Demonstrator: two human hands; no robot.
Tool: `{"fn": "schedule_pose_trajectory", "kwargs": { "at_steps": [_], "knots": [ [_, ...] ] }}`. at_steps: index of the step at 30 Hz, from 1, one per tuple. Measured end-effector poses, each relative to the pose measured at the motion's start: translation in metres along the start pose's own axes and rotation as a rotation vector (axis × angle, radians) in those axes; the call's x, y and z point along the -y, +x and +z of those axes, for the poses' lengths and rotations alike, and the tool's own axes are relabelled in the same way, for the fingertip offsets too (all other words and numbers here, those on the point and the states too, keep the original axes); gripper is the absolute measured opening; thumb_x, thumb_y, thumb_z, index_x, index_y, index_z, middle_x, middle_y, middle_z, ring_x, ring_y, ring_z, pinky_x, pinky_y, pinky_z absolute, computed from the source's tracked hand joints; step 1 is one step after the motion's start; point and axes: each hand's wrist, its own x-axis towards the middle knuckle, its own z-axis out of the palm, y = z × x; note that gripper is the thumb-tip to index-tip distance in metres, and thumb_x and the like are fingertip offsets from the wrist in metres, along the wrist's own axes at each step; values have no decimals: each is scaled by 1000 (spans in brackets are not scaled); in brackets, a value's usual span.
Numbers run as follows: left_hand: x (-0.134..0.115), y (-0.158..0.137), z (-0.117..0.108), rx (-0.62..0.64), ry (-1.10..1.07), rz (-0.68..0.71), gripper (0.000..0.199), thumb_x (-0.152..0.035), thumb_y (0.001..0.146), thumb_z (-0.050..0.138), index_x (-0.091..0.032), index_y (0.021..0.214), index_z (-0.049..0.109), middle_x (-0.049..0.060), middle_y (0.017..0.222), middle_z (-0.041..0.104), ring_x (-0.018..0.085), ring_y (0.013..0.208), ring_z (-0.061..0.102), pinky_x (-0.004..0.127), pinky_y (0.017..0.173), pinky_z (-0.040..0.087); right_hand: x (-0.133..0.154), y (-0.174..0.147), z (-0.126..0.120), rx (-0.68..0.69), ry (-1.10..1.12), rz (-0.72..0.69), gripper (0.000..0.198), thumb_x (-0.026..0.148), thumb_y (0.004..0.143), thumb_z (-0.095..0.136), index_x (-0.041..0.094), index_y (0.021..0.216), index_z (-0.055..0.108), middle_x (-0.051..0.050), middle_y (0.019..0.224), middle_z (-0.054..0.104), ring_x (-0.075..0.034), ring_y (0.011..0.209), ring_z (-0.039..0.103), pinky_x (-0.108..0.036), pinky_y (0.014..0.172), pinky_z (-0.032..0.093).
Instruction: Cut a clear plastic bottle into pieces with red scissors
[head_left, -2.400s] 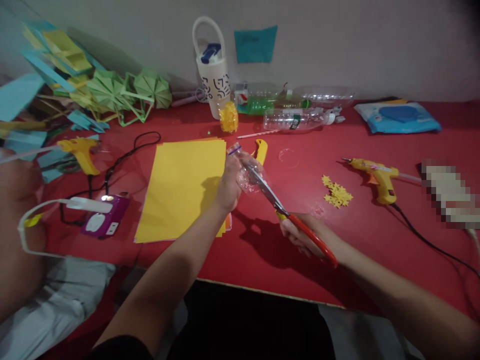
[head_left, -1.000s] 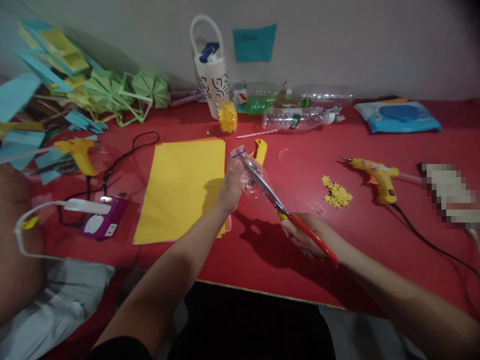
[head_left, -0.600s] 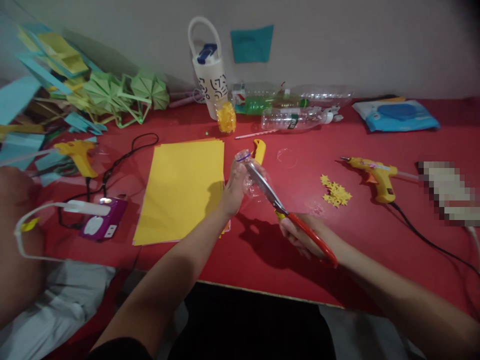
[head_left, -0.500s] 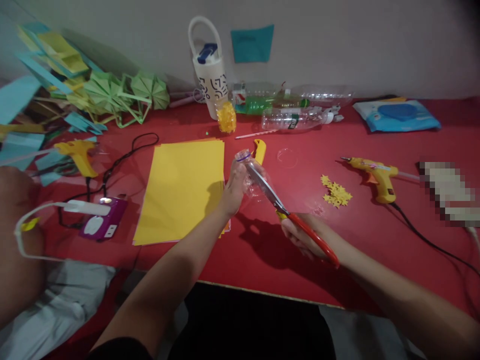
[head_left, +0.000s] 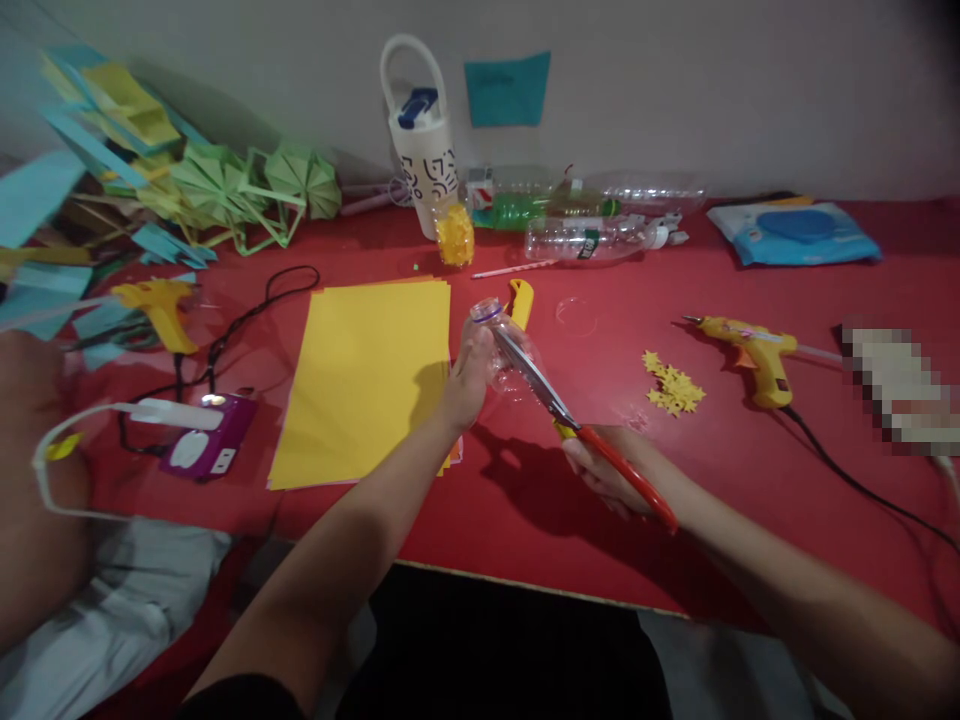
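Note:
My left hand (head_left: 471, 378) is closed around the side of a cut clear plastic bottle top (head_left: 517, 375), its purple-ringed neck tilted up. In my right hand (head_left: 604, 470) are red-handled scissors (head_left: 611, 465), fingers wrapped about the grips. The metal blades reach up and left across the bottle top, near the neck; whether they bite into the plastic I cannot tell. Just behind the bottle top lies a yellow cutter (head_left: 520, 300). A thin clear ring (head_left: 576, 315) is on the table to its right.
Yellow paper sheets (head_left: 367, 380) lie left of my hands. Yellow paper stars (head_left: 673, 385) and a glue gun (head_left: 750, 350) are at the right. Plastic bottles (head_left: 577, 240) and a white tumbler (head_left: 424, 165) line the back. A purple power block (head_left: 208, 440) sits beside another person's arm (head_left: 37, 450).
Both hands, the scissors and the bottle top hold nearly the same position. The whole view has shifted very slightly.

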Motion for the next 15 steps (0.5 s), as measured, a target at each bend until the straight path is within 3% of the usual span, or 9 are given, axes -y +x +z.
{"fn": "schedule_pose_trajectory", "kwargs": {
  "at_steps": [3,12,15],
  "knots": [
    [-1,-1,2,52,48,101,39,-62,76,70,-27,94,64,4,93,72,27,113,66,42,95,53,-1,1,0,1,11,-4,51,68,76,61,26,63,36,10,43,34,-6,32,35,-21,31,26],
    [-11,6,-7,-2,-52,5,36,-60,84,62,-26,95,64,5,96,73,27,109,68,45,95,52,-7,2,-4,66,13,-87,56,78,77,52,23,70,48,10,45,38,-7,34,39,-22,37,39],
    [-18,9,-13,-22,-123,9,31,-55,86,63,-27,96,62,3,106,73,25,110,68,43,97,52,-11,4,-8,-16,-34,-156,59,82,76,50,23,69,49,8,44,41,-9,36,42,-24,40,40]
  ]
}}
